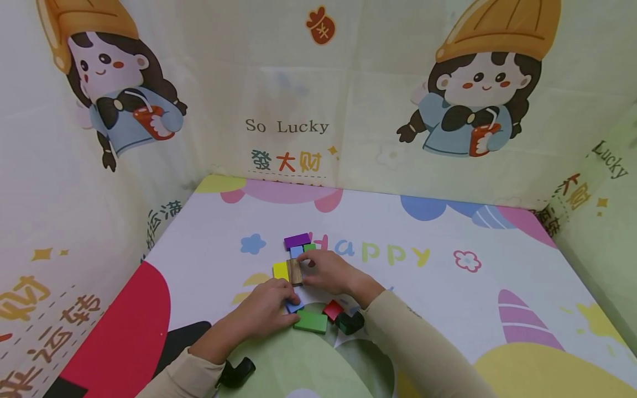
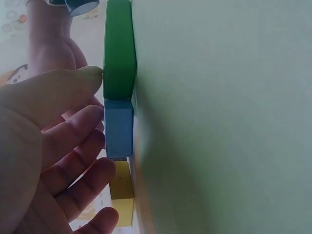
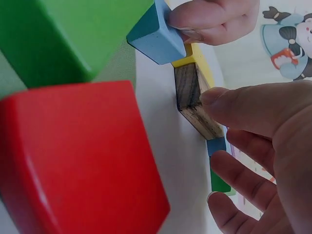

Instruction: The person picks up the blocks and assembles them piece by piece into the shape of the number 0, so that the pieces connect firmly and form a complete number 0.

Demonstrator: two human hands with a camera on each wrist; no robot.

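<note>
A natural wooden block (image 1: 294, 272) stands in a bent row of coloured blocks, and my right hand (image 1: 330, 271) holds it, thumb at its near part and index finger by its far end. My left hand (image 1: 266, 309) has loosely bent fingers resting at a blue block (image 2: 118, 129) and a yellow block (image 2: 122, 190). Its thumb tip meets the side of a long green block (image 2: 119, 53). The yellow block adjoins the wooden one on the left. Beyond the wooden block are a small blue block (image 1: 296, 252), a small green block (image 1: 309, 247) and a purple block (image 1: 297, 241).
A red block (image 1: 332, 310) lies right of the long green block, large in the right wrist view. Black wrist cameras (image 1: 238, 372) sit at both sleeves. The printed mat (image 1: 423, 287) meets cloth walls (image 1: 368, 99) at the back and sides.
</note>
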